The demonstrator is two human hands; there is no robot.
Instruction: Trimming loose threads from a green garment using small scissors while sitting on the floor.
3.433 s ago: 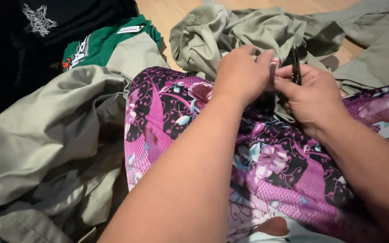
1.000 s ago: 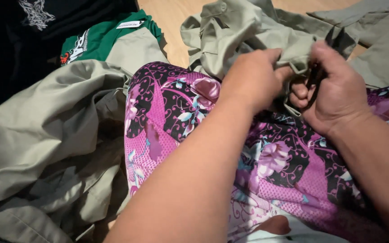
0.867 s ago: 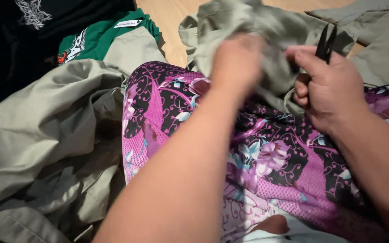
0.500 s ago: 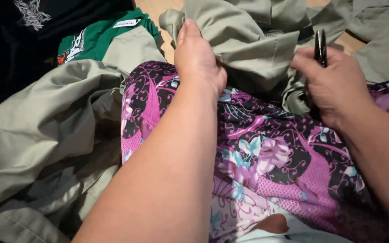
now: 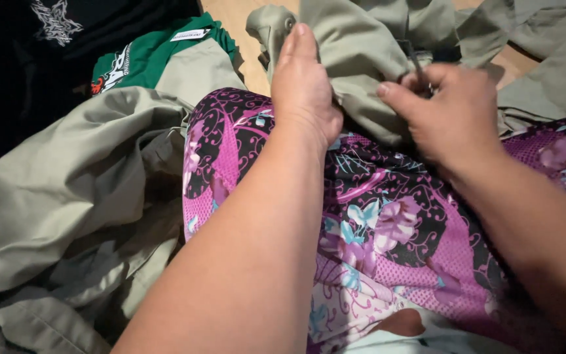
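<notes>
Khaki cloth covers most of the scene: a large olive-grey garment [image 5: 67, 196] spreads at the left, and a second piece of the same fabric [image 5: 361, 59] is bunched at the top centre, draped over a lap in purple floral fabric [image 5: 394, 229]. Beyond it lie a green shirt [image 5: 158, 56] and a black garment [image 5: 47, 39]. The left hand [image 5: 304, 92] rests flat on the bunched fabric, fingers together and pointing away from the body, pressing the fold down. The right hand [image 5: 453, 111] sits just beside it to the right, fingers curled shut around a thin dark tool [image 5: 417, 62] whose tip slants up and away, touching the cloth. The fabric lies directly ahead of both hands, the left nearer its fold
</notes>
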